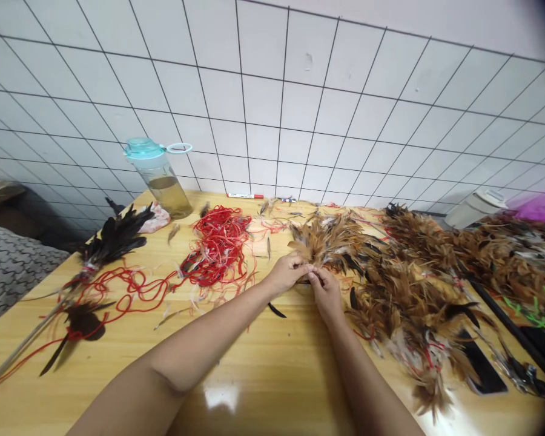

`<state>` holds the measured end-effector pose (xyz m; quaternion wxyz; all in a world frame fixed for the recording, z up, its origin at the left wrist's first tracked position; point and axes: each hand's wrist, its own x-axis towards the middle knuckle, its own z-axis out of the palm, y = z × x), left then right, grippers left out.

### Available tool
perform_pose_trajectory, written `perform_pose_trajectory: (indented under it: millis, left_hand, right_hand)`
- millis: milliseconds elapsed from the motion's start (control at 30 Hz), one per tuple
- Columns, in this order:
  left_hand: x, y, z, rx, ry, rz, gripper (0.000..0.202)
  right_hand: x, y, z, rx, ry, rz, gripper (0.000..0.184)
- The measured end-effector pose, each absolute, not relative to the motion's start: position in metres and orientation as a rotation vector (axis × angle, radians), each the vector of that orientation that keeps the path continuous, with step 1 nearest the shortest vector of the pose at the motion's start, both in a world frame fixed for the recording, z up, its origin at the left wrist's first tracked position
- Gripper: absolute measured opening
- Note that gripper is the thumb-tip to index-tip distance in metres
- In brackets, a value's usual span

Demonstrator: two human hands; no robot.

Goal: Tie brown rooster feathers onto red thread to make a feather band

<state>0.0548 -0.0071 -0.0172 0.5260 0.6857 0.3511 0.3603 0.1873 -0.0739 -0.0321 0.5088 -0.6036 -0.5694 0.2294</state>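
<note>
My left hand (287,272) and my right hand (326,292) meet at the middle of the wooden table (236,375), fingers pinched together on the base of a bunch of brown feathers (327,242). The bunch fans away from my fingers toward the wall. A large heap of brown feathers (413,290) lies just right of my hands. A tangle of red string (218,245) sits to the left of my left hand. One loose dark feather (276,310) lies under my left wrist.
A clear bottle with a teal lid (161,178) stands at the back left. A stick with black feathers bound in red string (104,248) lies at the left. A red marker (245,195) lies along the tiled wall. Dark flat objects (481,363) sit at the right edge.
</note>
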Motion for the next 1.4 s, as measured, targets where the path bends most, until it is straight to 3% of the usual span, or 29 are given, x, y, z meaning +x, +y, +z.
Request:
perform_pose_trajectory:
  millis: [500, 733, 1167, 1400]
  left_hand:
    - [0.058, -0.012, -0.015, 1.383, 0.693, 0.804, 0.044]
    - [0.062, -0.013, -0.016, 1.412, 0.647, 0.793, 0.037]
    - [0.049, 0.006, -0.001, 1.393, 0.721, 1.111, 0.028]
    - [0.045, 0.003, 0.001, 1.627, 0.884, 0.91, 0.037]
  right_hand:
    - [0.198, -0.068, -0.045, -1.312, -1.315, 0.811, 0.025]
    - [0.2, -0.07, -0.04, -1.284, -1.216, 0.886, 0.028]
    - [0.164, -0.032, -0.021, -1.088, -0.83, 1.183, 0.031]
    - [0.175, -0.03, -0.029, -0.989, -0.53, 1.189, 0.038]
